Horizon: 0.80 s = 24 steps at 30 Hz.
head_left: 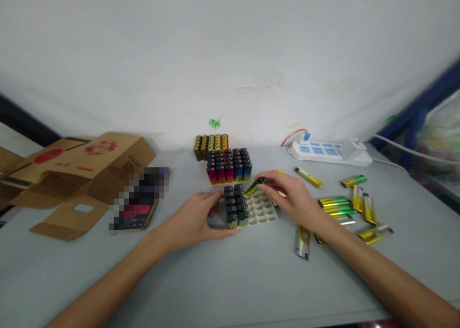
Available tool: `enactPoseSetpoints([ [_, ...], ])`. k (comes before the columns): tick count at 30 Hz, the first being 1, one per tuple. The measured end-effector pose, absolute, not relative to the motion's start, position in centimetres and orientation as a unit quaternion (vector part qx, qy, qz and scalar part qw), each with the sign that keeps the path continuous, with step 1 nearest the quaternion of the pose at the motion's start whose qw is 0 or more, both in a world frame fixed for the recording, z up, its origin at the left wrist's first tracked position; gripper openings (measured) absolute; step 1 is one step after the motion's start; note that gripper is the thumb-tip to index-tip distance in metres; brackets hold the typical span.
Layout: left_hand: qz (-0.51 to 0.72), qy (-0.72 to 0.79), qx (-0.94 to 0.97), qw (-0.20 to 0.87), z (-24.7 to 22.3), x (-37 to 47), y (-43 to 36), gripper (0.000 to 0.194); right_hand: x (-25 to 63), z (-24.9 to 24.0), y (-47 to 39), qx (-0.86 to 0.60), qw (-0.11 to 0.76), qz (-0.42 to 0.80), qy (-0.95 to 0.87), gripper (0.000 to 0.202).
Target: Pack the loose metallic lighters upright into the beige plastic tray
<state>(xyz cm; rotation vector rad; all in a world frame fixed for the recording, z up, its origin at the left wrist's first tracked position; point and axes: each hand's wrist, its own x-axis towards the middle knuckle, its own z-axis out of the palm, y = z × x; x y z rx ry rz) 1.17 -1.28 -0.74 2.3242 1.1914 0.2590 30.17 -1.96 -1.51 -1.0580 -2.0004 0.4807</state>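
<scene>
Tilted green-gold lighter [255, 186], part-filled white tray [264, 209]

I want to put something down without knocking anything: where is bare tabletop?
The widest bare tabletop is at the front, between the left forearm and right forearm. A smaller patch lies between the phone and the magenta lighters. Crowded: around the tray, and the right side, strewn with loose lighters.
</scene>
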Motion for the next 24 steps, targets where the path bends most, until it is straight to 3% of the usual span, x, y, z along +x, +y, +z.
enactPoseSetpoints([
  [8, 0.089, 0.444, 0.855, 0.254, -0.4, 1.3, -1.4, 0.049, 29.7, -2.0, -1.7, -0.362, 0.345, 0.170, -0.849, 0.021],
  [18, 0.083, 0.452, 0.853, 0.248, -0.3, 1.3, -1.4, 0.048, 29.9, -1.5, -2.1, -0.431, 0.293, 0.117, -0.845, 0.042],
  [24, 0.082, 0.452, 0.854, 0.246, -0.2, 1.3, -1.5, 0.047, 36.9, 1.1, 0.1, -0.573, 0.235, -0.029, -0.784, 0.027],
])
